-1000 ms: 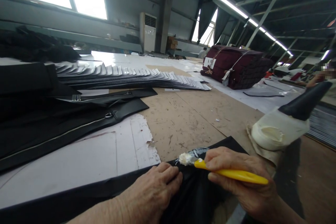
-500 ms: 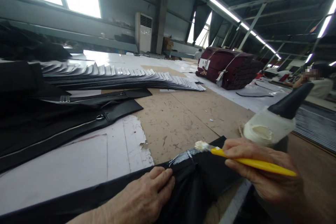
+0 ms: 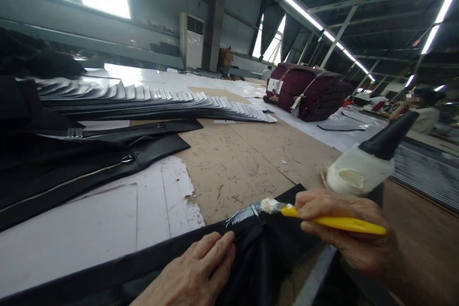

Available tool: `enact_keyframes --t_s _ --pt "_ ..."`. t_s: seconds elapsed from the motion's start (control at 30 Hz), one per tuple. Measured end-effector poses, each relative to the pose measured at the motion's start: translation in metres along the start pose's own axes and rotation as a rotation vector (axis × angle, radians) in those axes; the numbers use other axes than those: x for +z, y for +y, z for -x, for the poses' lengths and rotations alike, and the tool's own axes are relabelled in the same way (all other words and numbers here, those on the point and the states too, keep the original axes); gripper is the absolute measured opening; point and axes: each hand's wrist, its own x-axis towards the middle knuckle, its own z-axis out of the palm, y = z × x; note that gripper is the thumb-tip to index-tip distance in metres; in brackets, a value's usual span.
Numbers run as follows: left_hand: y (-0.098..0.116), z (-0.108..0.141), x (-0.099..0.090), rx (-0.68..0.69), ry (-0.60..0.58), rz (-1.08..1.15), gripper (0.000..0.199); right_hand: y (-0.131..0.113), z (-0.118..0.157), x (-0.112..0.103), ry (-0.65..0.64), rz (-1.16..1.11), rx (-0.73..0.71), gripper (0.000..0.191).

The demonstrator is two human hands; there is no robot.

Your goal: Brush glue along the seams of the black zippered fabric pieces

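Observation:
My right hand [image 3: 347,224] is closed around the yellow handle of a brush [image 3: 330,222]. White, paste-like stuff clogs its bristles, which are at the edge of a black fabric piece [image 3: 158,267]. A wet white smear [image 3: 244,213] lies on the cloth just left of the bristles. With fingers flat, my left hand [image 3: 204,263] rests on the fabric below the smear. Beyond my right hand stands a cream-coloured container [image 3: 362,172] with a hole in its side and a black cone-shaped top.
Black pieces with zips [image 3: 127,158] lie at the left on the table. Behind them is a long fanned stack of grey-white-edged sheets [image 3: 161,100]. A tied maroon fabric bundle [image 3: 304,91] sits farther back. A person [image 3: 423,110] is at the far right.
The brush and my right hand have moved slightly left along the smear. My left hand stays on the fabric. The whole view has shifted a little.

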Motion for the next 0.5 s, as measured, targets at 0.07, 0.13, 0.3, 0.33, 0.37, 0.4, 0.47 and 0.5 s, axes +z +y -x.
enact_keyframes --t_s 0.07,0.13,0.3,0.33,0.37,0.4,0.47,0.5 --pt "-0.001 0.001 0.002 -0.002 0.012 0.014 0.051 -0.001 -0.001 0.003 -0.015 -0.070 0.009 0.010" --pt "-0.001 0.001 0.004 -0.002 0.013 0.018 0.052 0.002 -0.003 0.007 -0.029 -0.088 -0.014 0.012" --pt "-0.002 0.003 0.008 0.009 0.017 -0.018 0.051 0.011 -0.001 -0.004 0.026 0.163 -0.036 0.008" --pt "-0.002 0.003 0.009 0.014 0.030 -0.021 0.050 0.010 0.000 -0.010 0.045 0.212 -0.047 0.008" --pt "-0.003 0.003 0.010 0.013 0.045 -0.021 0.049 0.008 0.002 -0.015 0.062 0.250 -0.060 0.008" --pt "-0.003 0.002 0.010 0.006 0.068 -0.021 0.047 0.006 0.004 -0.020 0.083 0.283 -0.068 0.009" --pt "-0.001 0.003 0.007 -0.028 0.124 -0.023 0.042 0.001 0.009 -0.021 0.137 0.328 -0.055 0.008" --pt "0.000 0.003 0.003 -0.053 0.146 -0.027 0.039 0.001 0.011 -0.017 0.199 0.331 -0.023 0.005"
